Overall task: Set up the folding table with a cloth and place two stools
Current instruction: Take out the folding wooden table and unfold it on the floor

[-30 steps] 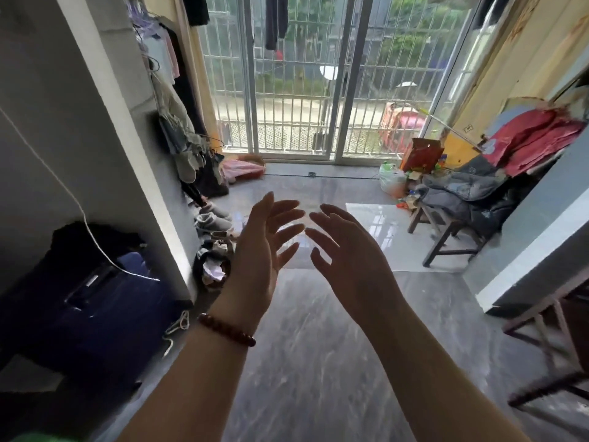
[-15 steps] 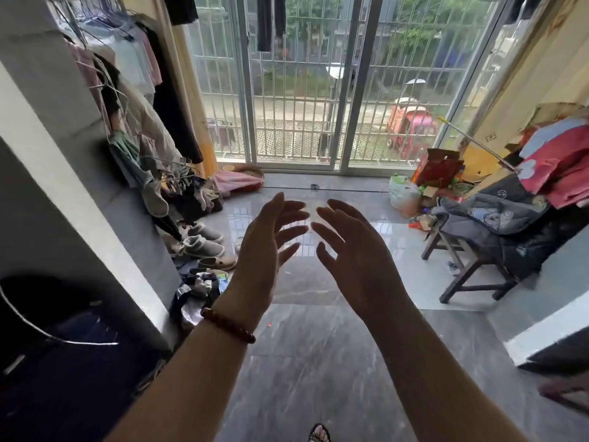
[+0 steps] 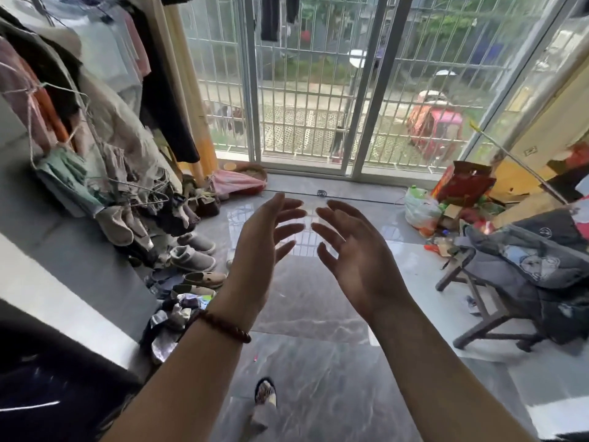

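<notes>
While the left hand and right hand are hovering spread and empty, the stool is looking rigid, graspable by its legs.

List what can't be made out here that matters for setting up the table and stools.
Head view only:
- Folding table: none identifiable in frame.
- Wooden legs at right: the top is hidden under the grey quilt, so stool or bench is unclear.
- Dark bulk at bottom left: blurred and cut off by the frame edge.
- Floor strip behind the left hand and right hand: hidden by them.
</notes>
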`<state>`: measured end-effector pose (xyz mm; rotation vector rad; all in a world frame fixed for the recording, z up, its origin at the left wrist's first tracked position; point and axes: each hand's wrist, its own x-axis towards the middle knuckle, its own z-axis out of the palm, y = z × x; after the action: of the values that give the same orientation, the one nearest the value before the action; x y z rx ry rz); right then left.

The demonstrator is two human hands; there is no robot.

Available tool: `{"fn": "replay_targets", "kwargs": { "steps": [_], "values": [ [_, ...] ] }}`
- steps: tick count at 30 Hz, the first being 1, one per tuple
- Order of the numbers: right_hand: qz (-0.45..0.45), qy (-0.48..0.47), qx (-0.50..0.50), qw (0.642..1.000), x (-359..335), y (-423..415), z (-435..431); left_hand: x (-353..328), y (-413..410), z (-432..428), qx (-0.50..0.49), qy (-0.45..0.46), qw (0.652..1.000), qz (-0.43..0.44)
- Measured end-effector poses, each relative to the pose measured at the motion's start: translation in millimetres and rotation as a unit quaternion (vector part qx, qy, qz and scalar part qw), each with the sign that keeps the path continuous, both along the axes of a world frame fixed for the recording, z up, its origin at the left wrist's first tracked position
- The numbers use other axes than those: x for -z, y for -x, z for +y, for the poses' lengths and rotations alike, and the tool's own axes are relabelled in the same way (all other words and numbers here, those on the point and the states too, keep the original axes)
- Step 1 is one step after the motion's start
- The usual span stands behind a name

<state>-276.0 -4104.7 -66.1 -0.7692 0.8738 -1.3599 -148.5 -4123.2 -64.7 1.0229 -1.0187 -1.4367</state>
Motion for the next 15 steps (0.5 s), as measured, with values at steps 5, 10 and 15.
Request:
{"fn": "replay_targets", "kwargs": {
  "steps": [5, 10, 15],
  "values": [
    [-0.013, 0.005, -0.014, 1.000, 8.3, 15.3, -109.3, 6.4, 14.2, -107.8, -0.007, 0.014, 1.000, 0.002],
    [-0.018, 0.020, -0.014, 1.000, -4.0, 20.5, -212.4, -7.1, 22.6, -209.9, -0.014, 0.029, 0.999, 0.009],
    [-0.028, 0.032, -0.026, 0.999, -19.4, 20.1, -303.3, -19.8, 24.5, -303.7, -0.022, 0.032, 0.999, 0.011]
  ]
}}
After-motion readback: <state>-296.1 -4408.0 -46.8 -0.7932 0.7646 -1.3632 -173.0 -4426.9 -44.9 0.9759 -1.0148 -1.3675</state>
